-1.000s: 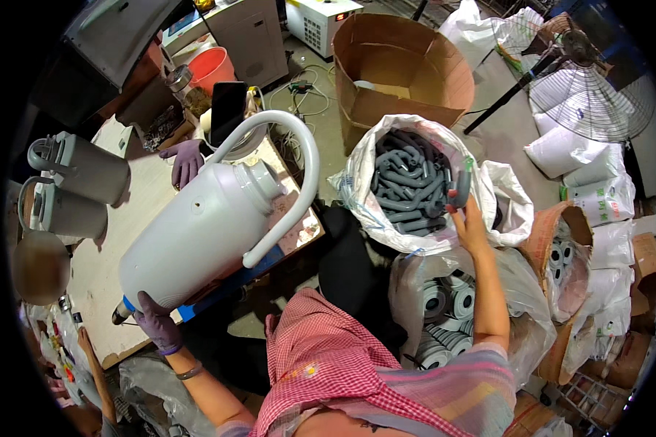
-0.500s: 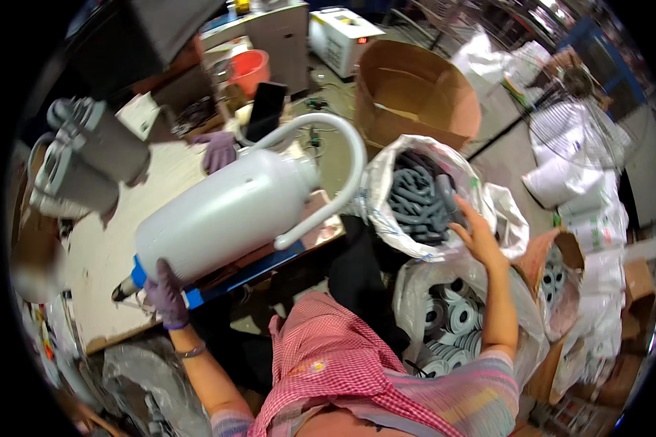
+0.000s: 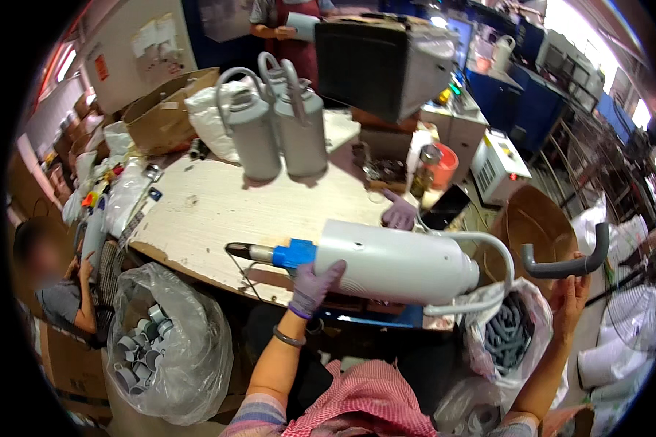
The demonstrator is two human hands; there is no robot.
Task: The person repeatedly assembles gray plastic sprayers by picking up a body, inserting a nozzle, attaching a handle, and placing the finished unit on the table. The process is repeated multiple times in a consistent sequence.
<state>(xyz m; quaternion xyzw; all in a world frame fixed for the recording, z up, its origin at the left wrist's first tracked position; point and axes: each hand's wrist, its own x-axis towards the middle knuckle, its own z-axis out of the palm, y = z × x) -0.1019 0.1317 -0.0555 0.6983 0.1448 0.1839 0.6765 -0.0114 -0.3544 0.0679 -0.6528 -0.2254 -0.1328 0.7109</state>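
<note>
A large light-grey plastic can [image 3: 390, 262] with a looped tube at its neck lies on its side along the table's front edge. My left hand [image 3: 315, 291], in a purple glove, grips its base end from below. Against that end sits a blue fitting [image 3: 295, 255] joined to a metal, black-tipped tool [image 3: 249, 252]. My bare right hand [image 3: 572, 295] is raised at the right, holding a dark-grey bent plastic handle [image 3: 561, 269]; part of the grip is hidden behind it. Below it, a white sack [image 3: 543, 320] contains many similar dark-grey handles [image 3: 508, 335].
Several grey cans [image 3: 254, 138] stand at the back of the white table [image 3: 197, 207]. A purple glove [image 3: 399, 211], phone [image 3: 446, 207] and red bucket [image 3: 443, 164] lie beyond the can. A clear bag [image 3: 211, 349] of grey parts is at left. Co-workers [image 3: 69, 302] are at left and back.
My right hand has come up out of the white sack with a dark-grey bent handle. The view has swung left, bringing the standing cans and co-workers into sight. My left hand stays on the can.
</note>
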